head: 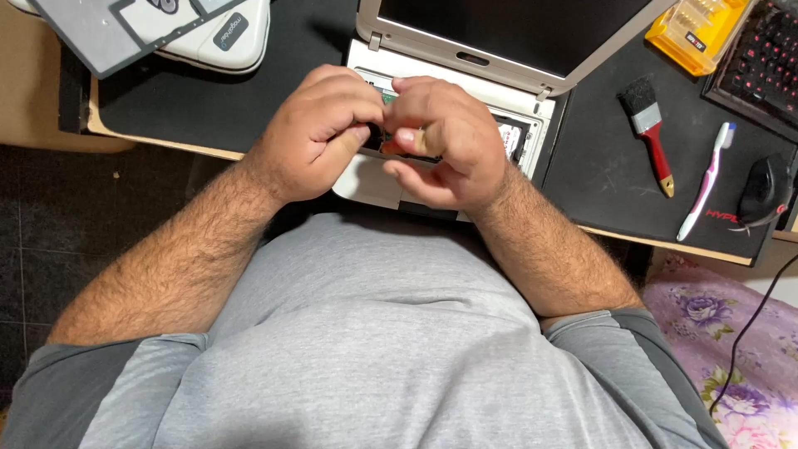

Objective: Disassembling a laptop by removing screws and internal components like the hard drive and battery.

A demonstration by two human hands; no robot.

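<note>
White plastic laptop (532, 108) (lid open) beneath hands (391, 137)

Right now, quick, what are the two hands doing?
Left hand: fingers curled shut, holding cannot be told.
Right hand: pinching a small brownish thing.

A light wooden bench (640, 239) under a black mat (598, 158) fills the frame from ten to three o'clock. Dark tiled floor (75, 224) lies at nine o'clock. A purple floral cloth (731, 333) sits at four o'clock. Lighting is even and soft.
</note>
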